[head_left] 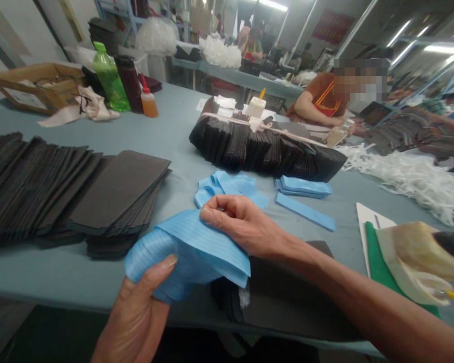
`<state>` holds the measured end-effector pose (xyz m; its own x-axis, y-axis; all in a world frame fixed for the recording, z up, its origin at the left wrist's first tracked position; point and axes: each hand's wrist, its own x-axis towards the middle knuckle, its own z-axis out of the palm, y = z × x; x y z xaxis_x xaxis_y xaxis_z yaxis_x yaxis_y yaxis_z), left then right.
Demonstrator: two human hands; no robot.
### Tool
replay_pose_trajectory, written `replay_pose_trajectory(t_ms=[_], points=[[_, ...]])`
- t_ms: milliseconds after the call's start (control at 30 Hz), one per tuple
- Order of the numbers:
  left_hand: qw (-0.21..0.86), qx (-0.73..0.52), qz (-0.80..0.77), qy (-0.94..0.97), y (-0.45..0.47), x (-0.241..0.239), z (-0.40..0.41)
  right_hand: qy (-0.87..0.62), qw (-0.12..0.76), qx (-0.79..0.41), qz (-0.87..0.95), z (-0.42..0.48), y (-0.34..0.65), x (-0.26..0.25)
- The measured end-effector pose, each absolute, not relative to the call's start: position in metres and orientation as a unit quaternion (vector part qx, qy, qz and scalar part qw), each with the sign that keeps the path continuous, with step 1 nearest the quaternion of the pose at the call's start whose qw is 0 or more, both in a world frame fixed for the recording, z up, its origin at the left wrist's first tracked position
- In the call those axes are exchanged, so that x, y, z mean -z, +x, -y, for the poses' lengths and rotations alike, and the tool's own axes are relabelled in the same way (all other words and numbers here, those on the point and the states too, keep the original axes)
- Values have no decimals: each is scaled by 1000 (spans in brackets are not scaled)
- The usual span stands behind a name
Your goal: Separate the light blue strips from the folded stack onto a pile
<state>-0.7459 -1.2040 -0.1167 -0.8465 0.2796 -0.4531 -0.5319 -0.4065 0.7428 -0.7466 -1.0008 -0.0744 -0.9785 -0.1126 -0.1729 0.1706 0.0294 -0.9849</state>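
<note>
A folded, blue striped fabric piece [196, 247], perhaps several layers, is held up above the table's front part. My left hand [144, 302] is closed around its lower left end, thumb on top. Its upper edge is pinched between the thumb and fingers of my right hand [242, 219]. Just behind my right hand lies a loose heap of blue strips [230, 182]. To the right are a small stack of folded blue strips [304, 185] and a single flat blue strip [305, 212]. Beneath my right forearm sits a stack of dark panels [287, 297], partly hidden.
Overlapping dark panels [121, 191] cover the left side. Behind stands a tied row of dark pieces [265, 146]. A green bottle [111, 78], a glue bottle [149, 103] and a cardboard box [41, 88] stand back left. White strips [408, 181] lie right; a co-worker [318, 101] sits beyond.
</note>
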Motion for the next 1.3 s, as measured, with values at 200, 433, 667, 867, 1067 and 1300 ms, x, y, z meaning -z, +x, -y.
replay_pose_trajectory(t_ms=[200, 433, 667, 867, 1067, 1300], points=[[180, -811, -533, -160, -743, 122, 1197, 84, 143, 783, -599, 1006, -750, 73], [191, -826, -505, -160, -738, 120, 1190, 55, 102, 739, -663, 1015, -746, 82], [225, -845, -458, -161, -733, 117, 1194, 18, 64, 676, -734, 1018, -742, 91], [239, -833, -478, -148, -730, 114, 1193, 12, 44, 627, -778, 1019, -740, 91], [233, -821, -497, -156, -731, 116, 1190, -1, 42, 605, -795, 1016, -739, 92], [225, -826, -485, -178, -737, 109, 1190, 1, -80, 510, -857, 992, -752, 102]])
